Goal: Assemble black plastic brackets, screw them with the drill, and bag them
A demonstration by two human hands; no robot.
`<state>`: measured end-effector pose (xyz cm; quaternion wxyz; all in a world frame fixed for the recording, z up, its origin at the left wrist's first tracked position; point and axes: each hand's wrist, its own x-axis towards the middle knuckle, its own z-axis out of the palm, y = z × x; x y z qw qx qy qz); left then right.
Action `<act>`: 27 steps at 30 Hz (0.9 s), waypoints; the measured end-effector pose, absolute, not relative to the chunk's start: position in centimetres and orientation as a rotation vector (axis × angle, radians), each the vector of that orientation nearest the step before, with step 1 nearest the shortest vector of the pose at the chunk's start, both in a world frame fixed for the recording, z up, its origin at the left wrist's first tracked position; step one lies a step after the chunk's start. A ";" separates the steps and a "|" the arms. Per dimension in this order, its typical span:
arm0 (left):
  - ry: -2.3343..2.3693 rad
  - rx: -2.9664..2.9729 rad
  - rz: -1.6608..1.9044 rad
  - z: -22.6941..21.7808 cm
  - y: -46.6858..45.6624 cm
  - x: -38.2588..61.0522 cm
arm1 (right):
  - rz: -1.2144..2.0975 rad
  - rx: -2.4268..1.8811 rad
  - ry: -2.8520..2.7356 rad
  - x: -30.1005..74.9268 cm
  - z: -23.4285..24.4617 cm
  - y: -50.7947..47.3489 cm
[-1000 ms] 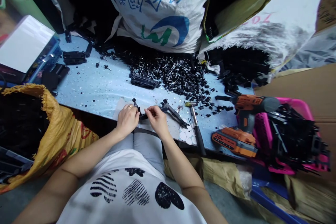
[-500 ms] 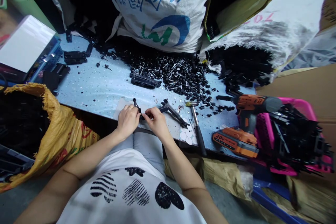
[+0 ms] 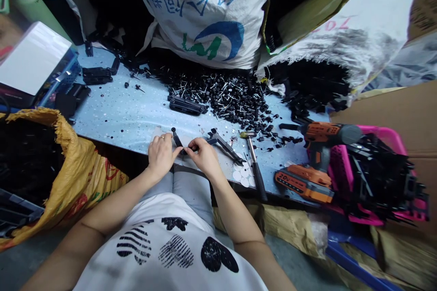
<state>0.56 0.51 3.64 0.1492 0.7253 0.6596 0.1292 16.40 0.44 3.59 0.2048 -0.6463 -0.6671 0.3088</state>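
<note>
Close to the table's front edge, a slim black plastic part (image 3: 176,138) with a round end lies between my two hands. My left hand (image 3: 160,153) is at its left side, fingers curled and thumb pressed against the part's lower end. From the right, the thumb and forefinger of my right hand (image 3: 205,154) pinch the same lower end; the fingertips hide what exactly is between them. Just beyond my right hand rests a longer, angled black plastic bracket (image 3: 227,148). A hammer (image 3: 254,159) with a dark handle lies farther right.
Many black-headed pins (image 3: 232,95) are heaped at the back, beside a folded black part (image 3: 187,105). An orange cordless drill (image 3: 310,163) lies right, near a pink basket (image 3: 385,134) of black parts. White sacks (image 3: 211,18) stand behind; a yellow sack (image 3: 99,163) stands left.
My left hand has shifted slightly left and its fingers have loosened, so more of the slim black part shows. The right hand keeps its pinch almost in place.
</note>
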 end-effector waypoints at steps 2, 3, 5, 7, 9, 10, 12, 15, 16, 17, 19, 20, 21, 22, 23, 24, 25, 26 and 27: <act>1.866 1.948 0.450 2.6 0.7 0.2 | 0.869 -1.787 -1.852 16.5 3.5 0.3; 1.825 1.857 0.498 2.0 0.9 0.1 | 0.874 -1.783 -1.848 16.5 3.5 0.3; 1.690 1.637 0.607 0.6 1.3 -0.1 | 0.885 -1.780 -1.841 16.6 3.5 0.3; 1.506 1.383 0.711 -0.7 1.7 -0.1 | 0.890 -1.771 -1.841 16.6 3.4 0.3; 1.321 1.138 0.767 -1.4 2.1 0.0 | 0.892 -1.766 -1.841 16.7 3.4 0.3; 1.249 1.036 0.775 -1.5 2.3 0.0 | 0.893 -1.764 -1.841 16.7 3.4 0.3; 1.152 0.894 0.772 -1.3 2.7 -0.1 | 0.897 -1.759 -1.843 16.7 3.2 0.3; 1.122 0.786 0.794 -0.9 3.2 0.0 | 0.896 -1.743 -1.845 16.8 3.1 0.2; 1.127 0.767 0.812 -0.8 3.2 0.1 | 0.894 -1.740 -1.846 16.8 3.1 0.2; 1.133 0.755 0.833 -0.8 3.3 0.2 | 0.893 -1.740 -1.846 16.8 3.0 0.2; 1.142 0.751 0.880 -1.0 3.3 0.5 | 0.895 -1.740 -1.846 16.8 3.1 0.2; 1.145 0.758 0.902 -1.2 3.3 0.6 | 0.898 -1.742 -1.847 16.8 3.1 0.1; 1.147 0.769 0.923 -1.4 3.3 0.8 | 0.901 -1.745 -1.847 16.8 3.2 0.1; 1.148 0.782 0.941 -1.5 3.2 0.9 | 0.905 -1.748 -1.846 16.8 3.3 0.1; 1.149 0.796 0.953 -1.7 3.2 0.9 | 0.910 -1.751 -1.845 16.8 3.3 0.1; 1.149 0.810 0.963 -1.8 3.2 1.0 | 0.915 -1.753 -1.843 16.8 3.4 0.1; 1.149 0.822 0.970 -1.9 3.2 1.0 | 0.918 -1.755 -1.841 16.8 3.4 0.1; 1.149 0.831 0.974 -2.0 3.1 1.0 | 0.918 -1.756 -1.839 16.8 3.5 0.1; 1.150 0.839 0.977 -2.0 3.1 1.0 | 0.919 -1.756 -1.839 16.8 3.5 0.1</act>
